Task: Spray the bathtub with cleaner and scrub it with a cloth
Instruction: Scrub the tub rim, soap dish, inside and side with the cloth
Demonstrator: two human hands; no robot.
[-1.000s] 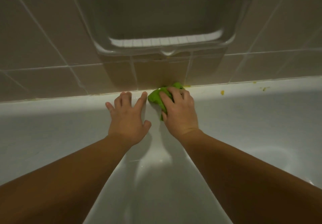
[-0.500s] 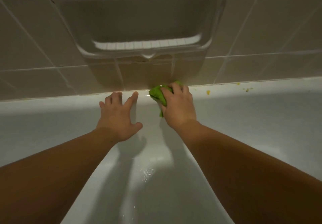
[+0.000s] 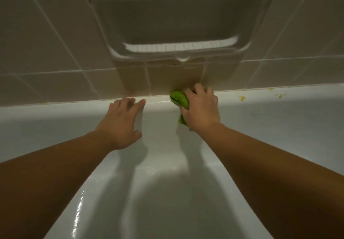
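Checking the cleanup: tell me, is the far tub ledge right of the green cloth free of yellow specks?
No, yellow specks still dot the white bathtub ledge to the right of the crumpled green cloth.

- A wall of beige square tiles [image 3: 46, 39] with pale grout lines fills the upper part of the view.
- A recessed ceramic soap dish [image 3: 178, 39] is set into the tiled wall at top centre; its ribbed shelf catches the light.
- Small yellow specks [image 3: 242, 98] lie along the ledge at far right, near the wall's lowest grout line.
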